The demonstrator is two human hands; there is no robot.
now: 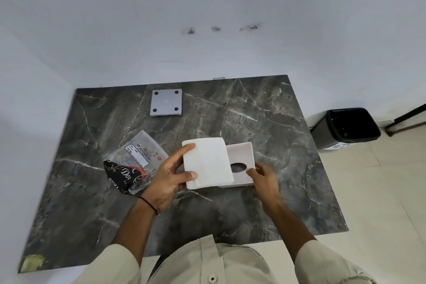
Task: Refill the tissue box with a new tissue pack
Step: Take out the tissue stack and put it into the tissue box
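Note:
A white stack of tissues (207, 162) is held above the middle of the dark marble table (253, 110) by my left hand (170, 178), thumb on top and fingers at its left edge. The stack overlaps the left part of the white tissue box shell (242, 152), whose oval opening (237, 166) faces up. My right hand (264, 178) grips the box at its near right corner. The box's grey square base plate (166, 102), with dark round feet at its corners, lies apart at the back of the table.
An opened clear tissue wrapper (136, 159) with a label and black printing lies left of my left hand. A black waste bin (345, 128) stands on the tiled floor to the right of the table. A white wall is behind.

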